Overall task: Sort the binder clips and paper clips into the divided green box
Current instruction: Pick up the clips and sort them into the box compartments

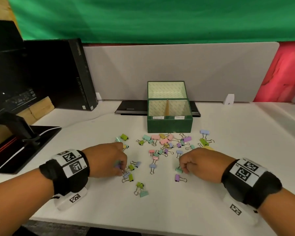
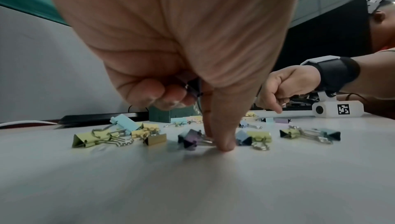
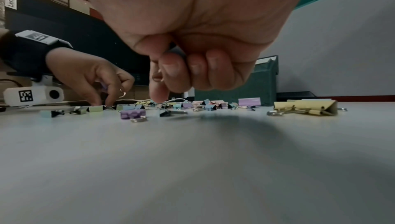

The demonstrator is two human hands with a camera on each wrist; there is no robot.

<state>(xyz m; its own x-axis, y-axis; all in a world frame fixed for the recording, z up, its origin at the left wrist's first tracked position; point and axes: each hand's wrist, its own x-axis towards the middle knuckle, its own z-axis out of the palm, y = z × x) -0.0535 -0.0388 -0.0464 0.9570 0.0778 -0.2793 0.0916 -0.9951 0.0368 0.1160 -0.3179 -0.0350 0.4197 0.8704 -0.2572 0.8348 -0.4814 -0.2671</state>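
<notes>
Both hands are down among the scattered binder clips on the white desk, with the divided green box well beyond the fingers, lid up, and nothing to be seen in either compartment.

The left hand has its outer fingers curled round something dark with a wire loop, seemingly clips already gathered. Its forefinger and thumb tip press down at the wire handles of a purple binder clip. That clip lies flat, long axis running left of the fingers, handles toward them.

The right hand is balled up, forefinger pointing down at a mint binder clip just under it. Something dark peeks from the curl, but I cannot tell what.

The risk, I'd say, is a full palm: reaching for one more could spill held clips, or the slick handles could skid away under the fingertip. I can pick out no paper clips.
</notes>
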